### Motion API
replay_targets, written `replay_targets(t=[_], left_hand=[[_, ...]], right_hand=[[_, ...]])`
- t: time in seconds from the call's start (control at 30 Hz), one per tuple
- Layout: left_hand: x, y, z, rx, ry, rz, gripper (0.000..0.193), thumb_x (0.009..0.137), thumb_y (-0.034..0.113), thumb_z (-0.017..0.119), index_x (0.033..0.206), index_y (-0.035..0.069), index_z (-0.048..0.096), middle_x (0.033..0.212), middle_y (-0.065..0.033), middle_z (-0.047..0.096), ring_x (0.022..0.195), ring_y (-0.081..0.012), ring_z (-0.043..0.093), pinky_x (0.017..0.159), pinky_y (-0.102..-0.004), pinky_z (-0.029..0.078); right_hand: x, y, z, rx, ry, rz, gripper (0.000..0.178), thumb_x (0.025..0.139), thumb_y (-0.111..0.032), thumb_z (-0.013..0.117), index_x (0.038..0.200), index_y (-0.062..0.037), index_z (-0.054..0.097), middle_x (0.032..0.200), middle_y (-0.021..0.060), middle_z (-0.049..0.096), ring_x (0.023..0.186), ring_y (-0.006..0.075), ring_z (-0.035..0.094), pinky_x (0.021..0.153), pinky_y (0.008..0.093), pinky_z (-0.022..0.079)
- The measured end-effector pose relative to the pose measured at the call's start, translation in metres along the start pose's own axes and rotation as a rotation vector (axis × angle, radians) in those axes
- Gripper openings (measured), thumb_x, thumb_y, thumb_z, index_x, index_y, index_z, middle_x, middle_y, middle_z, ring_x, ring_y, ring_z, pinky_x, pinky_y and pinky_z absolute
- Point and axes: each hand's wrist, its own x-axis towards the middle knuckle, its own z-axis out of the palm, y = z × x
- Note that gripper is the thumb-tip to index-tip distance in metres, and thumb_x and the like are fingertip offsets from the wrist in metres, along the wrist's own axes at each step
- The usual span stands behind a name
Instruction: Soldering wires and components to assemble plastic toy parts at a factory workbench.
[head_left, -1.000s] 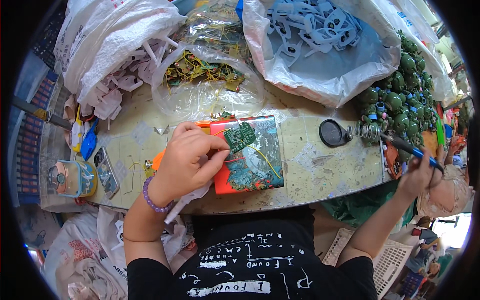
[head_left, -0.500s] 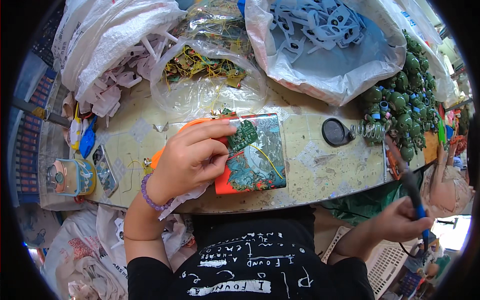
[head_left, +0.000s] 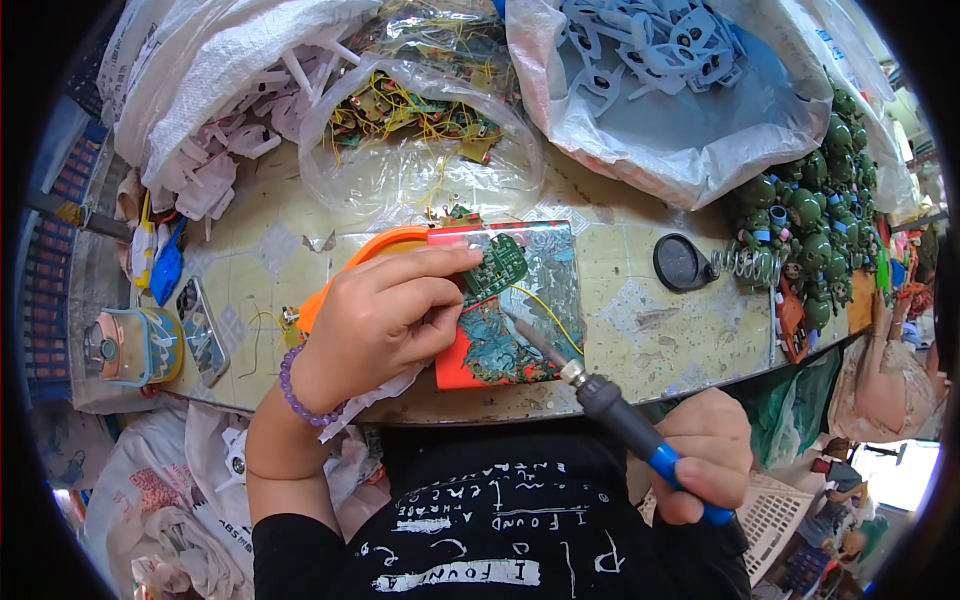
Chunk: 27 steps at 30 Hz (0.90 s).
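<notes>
My left hand (head_left: 385, 310) is closed in a pinch at the left edge of a small green circuit board (head_left: 503, 262). The board is held over a flat red block with a worn, stained top (head_left: 545, 262). A yellow wire (head_left: 548, 322) curves away from the board, and a short red wire shows by my fingertips. My right hand (head_left: 705, 450) grips a soldering iron (head_left: 615, 405) by its blue and black handle. Its tip points up and left over the block, just below the board, apart from it as far as I can see. Orange plastic (head_left: 385, 240) lies behind my left hand.
Behind the block is a clear bag (head_left: 420, 185) of wired boards. White sacks of plastic parts (head_left: 660, 185) stand at the back. To the right are an iron stand with a coil (head_left: 748, 265) and green round parts (head_left: 805, 210). A phone (head_left: 203, 330) and cup (head_left: 140, 345) sit left.
My right hand has brought the soldering iron from the far right in toward the block, its tip now below the board. The left hand still holds the board in nearly the same place.
</notes>
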Motion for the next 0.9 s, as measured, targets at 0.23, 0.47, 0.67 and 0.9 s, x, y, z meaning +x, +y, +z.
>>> replay_targets(t=[0.23,0.47,0.67,0.9], left_hand=[[0.0,0.001,0.0,0.01,0.022,0.007,0.01,0.071,-0.001,0.069,0.077,0.002,0.062,0.105,-0.0099,0.068,0.093,-0.0251,0.068,0.076,-0.0333,0.056],[0.001,0.001,0.0,0.015,0.02,0.047,0.011,0.071,-0.001,0.068,0.079,0.001,0.062,0.106,-0.0112,0.068,0.094,-0.0261,0.067,0.077,-0.0337,0.056],[-0.002,0.0,0.0,0.014,0.025,0.046,0.011,0.071,-0.001,0.069,0.079,0.001,0.062,0.107,-0.0114,0.068,0.094,-0.0265,0.067,0.078,-0.0341,0.056],[-0.001,0.0,0.001,0.018,0.03,0.048,0.011,0.071,-0.001,0.069,0.078,0.001,0.061,0.106,-0.0112,0.068,0.094,-0.0264,0.068,0.078,-0.0339,0.056]], right_hand=[[0.006,-0.001,0.01,0.044,-0.151,-0.019,0.037,0.088,-0.034,0.066,0.1,-0.0031,0.052,0.08,0.0095,0.062,0.065,0.0202,0.063,0.051,0.0277,0.054],[0.015,-0.002,0.013,0.008,-0.218,-0.037,0.036,0.087,-0.034,0.067,0.099,-0.0033,0.053,0.077,0.0081,0.062,0.063,0.0185,0.062,0.05,0.0265,0.054],[0.016,-0.003,0.014,0.003,-0.249,-0.021,0.036,0.087,-0.035,0.067,0.099,-0.0036,0.053,0.077,0.0077,0.062,0.062,0.018,0.062,0.05,0.0256,0.053],[0.013,0.0,0.016,-0.013,-0.259,-0.067,0.037,0.087,-0.034,0.067,0.1,-0.0026,0.053,0.076,0.0074,0.061,0.062,0.0177,0.061,0.05,0.0252,0.052]])
